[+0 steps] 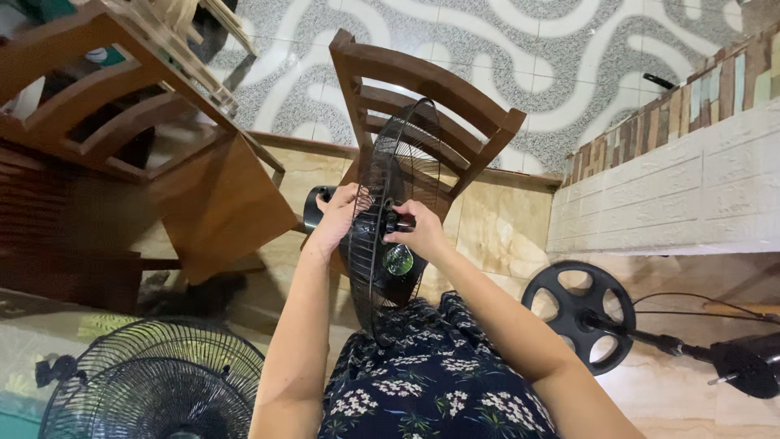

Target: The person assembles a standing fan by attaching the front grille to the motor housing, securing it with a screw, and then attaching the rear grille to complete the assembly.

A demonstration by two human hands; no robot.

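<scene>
Left hand (335, 213) grips the fan motor (315, 205); right hand (416, 229) pinches the grille's (398, 171) centre nut. A chair (431, 89) stands behind (motor half hidden)

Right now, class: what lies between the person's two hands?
In the head view, the black wire fan guard stands between the left hand and right hand.

One head-worn camera looks steeply down, close over the lap.

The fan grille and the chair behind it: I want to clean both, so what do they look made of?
The fan grille looks like thin metal wire with a black coating, given its fine radial spokes. The chair looks like brown varnished wood: broad slats with a slight sheen.
</scene>
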